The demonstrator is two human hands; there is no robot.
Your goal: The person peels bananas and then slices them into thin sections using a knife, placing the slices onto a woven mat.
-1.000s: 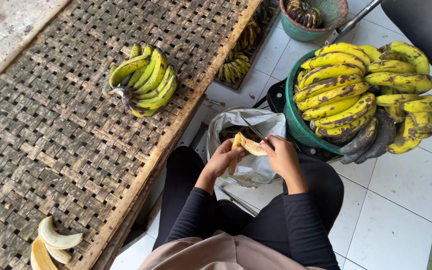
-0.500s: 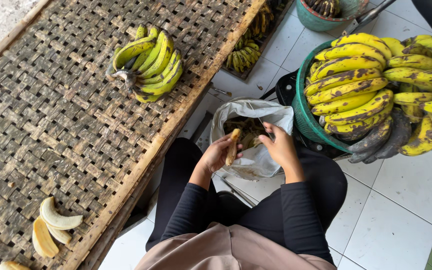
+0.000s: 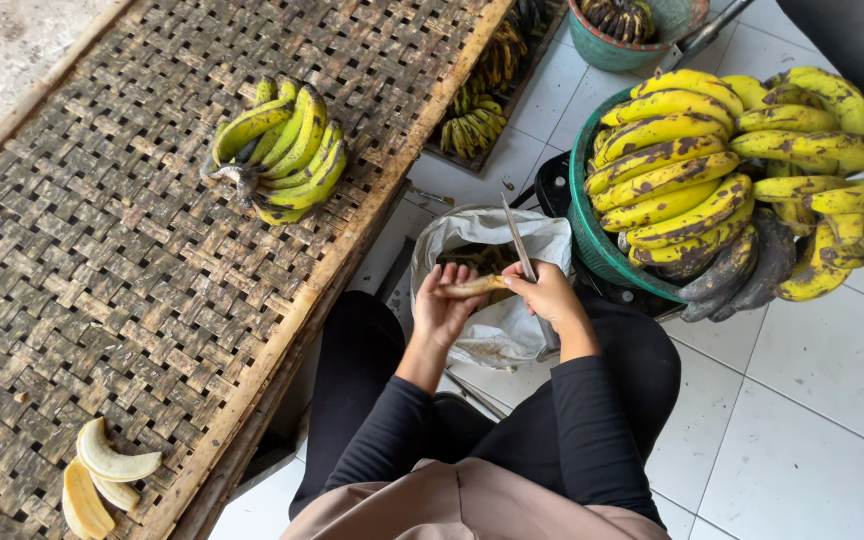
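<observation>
Item: peeled banana, cupped in my left hand, fingers curled around it. My right hand fingers pinch a knife above a white bag.

Single head view, looking steeply down, close over lap; woven table left.

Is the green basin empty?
No, the green basin is heaped with yellow bananas, spotted black.

Green banana bunch on woven mat
</observation>
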